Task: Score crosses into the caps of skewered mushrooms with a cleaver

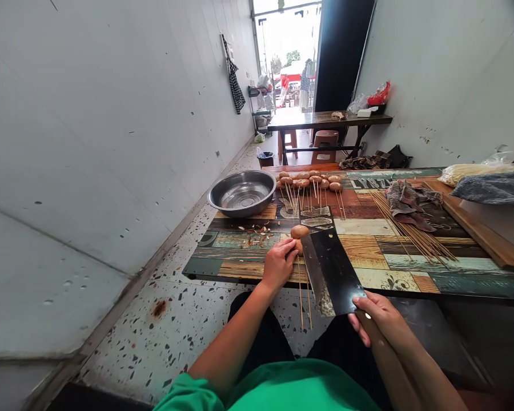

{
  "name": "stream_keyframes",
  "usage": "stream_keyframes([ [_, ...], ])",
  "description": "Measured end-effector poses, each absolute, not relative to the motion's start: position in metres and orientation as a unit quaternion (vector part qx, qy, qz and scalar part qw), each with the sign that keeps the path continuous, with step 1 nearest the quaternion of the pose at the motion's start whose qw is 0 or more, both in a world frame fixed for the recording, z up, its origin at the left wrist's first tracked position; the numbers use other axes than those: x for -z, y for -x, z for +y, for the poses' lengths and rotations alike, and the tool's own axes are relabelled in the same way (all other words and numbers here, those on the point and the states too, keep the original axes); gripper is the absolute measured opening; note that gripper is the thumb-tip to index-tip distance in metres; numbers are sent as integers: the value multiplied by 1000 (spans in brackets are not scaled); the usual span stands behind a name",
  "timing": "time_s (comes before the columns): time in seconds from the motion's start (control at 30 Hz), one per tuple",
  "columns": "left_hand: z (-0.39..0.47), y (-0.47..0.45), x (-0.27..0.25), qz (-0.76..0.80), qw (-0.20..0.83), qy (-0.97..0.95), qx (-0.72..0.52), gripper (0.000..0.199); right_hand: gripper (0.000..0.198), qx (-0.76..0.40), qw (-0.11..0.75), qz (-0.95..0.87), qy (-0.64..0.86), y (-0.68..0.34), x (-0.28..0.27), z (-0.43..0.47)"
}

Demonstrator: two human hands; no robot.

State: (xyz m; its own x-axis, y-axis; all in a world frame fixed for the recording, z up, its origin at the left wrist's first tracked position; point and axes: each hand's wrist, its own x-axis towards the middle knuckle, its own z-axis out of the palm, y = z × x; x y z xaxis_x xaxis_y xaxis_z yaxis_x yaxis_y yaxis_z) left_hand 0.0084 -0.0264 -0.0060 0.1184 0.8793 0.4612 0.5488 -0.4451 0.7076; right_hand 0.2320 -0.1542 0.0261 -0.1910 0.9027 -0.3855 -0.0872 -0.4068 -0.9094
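My left hand (279, 262) is closed around a skewered piece at the near edge of the table, its fingertips against the brown mushrooms (300, 231). Two thin bamboo sticks (300, 297) run from them down past the table edge. In my right hand (379, 314) is a broad dark cleaver (336, 265), gripped by its wooden handle. The blade slants up to the left, its edge beside the mushrooms; whether it touches them I cannot tell. Brown and pale scraps (259, 233) lie to the left of the mushrooms.
A steel basin (242, 194) stands at the table's left edge. Behind lie several skewered mushrooms (302, 182). To the right are loose bamboo skewers (415, 228), a crumpled cloth (411, 202), a wooden board (475, 222) and a grey towel (492, 188). A white wall (89, 142) rises at left.
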Motion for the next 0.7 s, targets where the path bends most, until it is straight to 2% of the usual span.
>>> stream_keyframes([
  [0.5, -26, -8, 7, 485, 186, -727, -449, 24, 33, -636, 352, -422, 542, -235, -48, -149],
  [0.6, -27, -9, 6, 479, 170, -733, -452, 21, 34, -556, 326, -488, 588, -238, -58, -160],
  [0.7, -28, -9, 7, 461, 154, -744, -459, 19, 35, -376, 256, -622, 638, -235, -67, -171],
])
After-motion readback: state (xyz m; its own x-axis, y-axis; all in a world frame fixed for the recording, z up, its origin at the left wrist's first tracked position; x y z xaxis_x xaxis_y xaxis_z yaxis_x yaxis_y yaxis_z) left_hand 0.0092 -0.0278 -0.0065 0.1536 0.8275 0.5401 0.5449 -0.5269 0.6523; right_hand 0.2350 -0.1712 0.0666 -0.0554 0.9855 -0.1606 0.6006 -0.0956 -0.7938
